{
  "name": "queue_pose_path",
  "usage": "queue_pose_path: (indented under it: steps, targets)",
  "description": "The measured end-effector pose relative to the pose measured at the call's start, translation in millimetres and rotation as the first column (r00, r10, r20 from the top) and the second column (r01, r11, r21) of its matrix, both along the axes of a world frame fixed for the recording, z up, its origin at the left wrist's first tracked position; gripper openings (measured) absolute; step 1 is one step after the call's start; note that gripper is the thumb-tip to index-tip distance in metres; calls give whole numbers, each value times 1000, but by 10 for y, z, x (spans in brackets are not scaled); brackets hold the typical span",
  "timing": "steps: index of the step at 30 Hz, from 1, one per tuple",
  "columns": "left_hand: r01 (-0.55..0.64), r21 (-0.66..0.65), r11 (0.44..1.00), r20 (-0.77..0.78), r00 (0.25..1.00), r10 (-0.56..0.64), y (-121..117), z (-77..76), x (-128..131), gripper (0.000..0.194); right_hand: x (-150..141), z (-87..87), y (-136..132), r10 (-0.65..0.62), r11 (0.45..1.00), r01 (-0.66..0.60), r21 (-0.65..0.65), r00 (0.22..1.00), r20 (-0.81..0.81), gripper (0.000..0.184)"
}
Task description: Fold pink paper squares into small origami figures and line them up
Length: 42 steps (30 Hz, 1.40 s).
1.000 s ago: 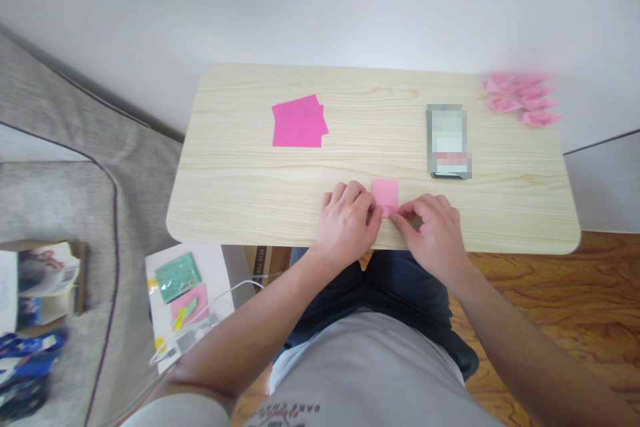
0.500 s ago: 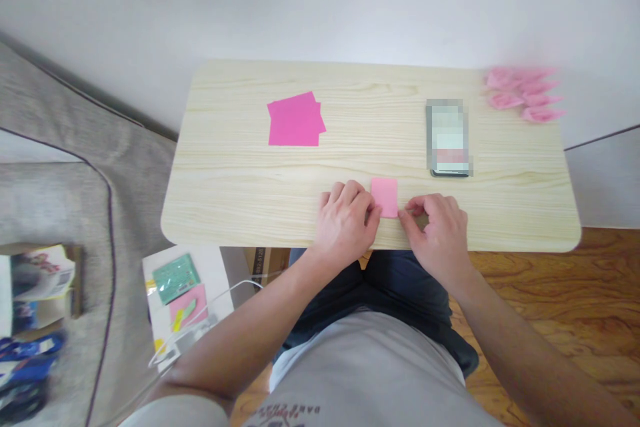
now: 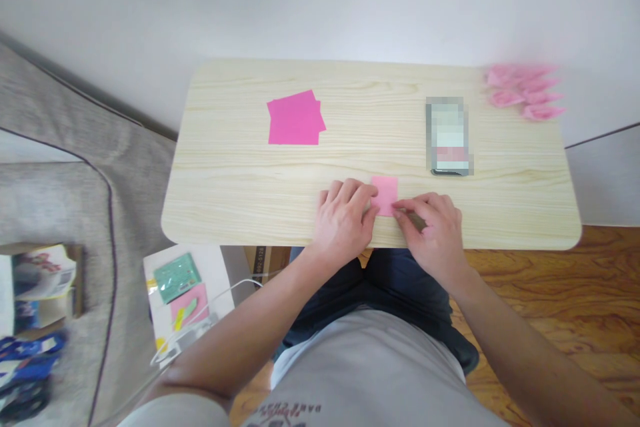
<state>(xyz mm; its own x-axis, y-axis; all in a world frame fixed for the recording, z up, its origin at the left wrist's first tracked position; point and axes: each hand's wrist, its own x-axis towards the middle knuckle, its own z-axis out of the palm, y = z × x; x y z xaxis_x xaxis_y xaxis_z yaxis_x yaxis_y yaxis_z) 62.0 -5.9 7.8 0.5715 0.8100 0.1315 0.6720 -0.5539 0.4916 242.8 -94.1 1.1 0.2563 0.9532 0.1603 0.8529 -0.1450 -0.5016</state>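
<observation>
A small light pink square of paper (image 3: 385, 193) lies near the front edge of the wooden table (image 3: 225, 193). My left hand (image 3: 346, 217) rests at its left side, with thumb and index finger on the paper's left edge. From the right, my right hand (image 3: 434, 230) pinches the paper's lower right corner between thumb and fingertips. Whether the paper is folded there is too small to tell. Farther back on the left lie several bright pink sheets (image 3: 296, 120), overlapping each other.
A phone (image 3: 449, 137) with a blurred screen lies right of centre. Several pink folded paper pieces (image 3: 525, 92) sit at the back right corner. Below the table on the left, a white surface (image 3: 215, 263) carries a green packet (image 3: 177, 277), pink paper and a white cable.
My right hand has shifted slightly left and its fingertips now meet the paper's right corner. My left index finger has moved onto the paper's left edge.
</observation>
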Motion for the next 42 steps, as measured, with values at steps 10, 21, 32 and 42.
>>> queue_pose_path:
  steps: [10,21,32,42]
  targets:
    - [182,79,980,69,980,-188,-326,-120,-290,20,105,-117,-312,248,967,-249,60,968,33,23]
    - [192,60,980,90,976,-197,-420,-168,-422,16,171,-110,-349,407,913,-406,37,913,-27,11]
    - [171,13,985,116,978,-172,-394,-72,-366,15,120,2,-262,346,937,-348,-8,934,-87,16]
    - [69,-17,997,105,992,-66,-397,-40,-277,13,124,7,-197,339,941,-339,11,939,-63,14]
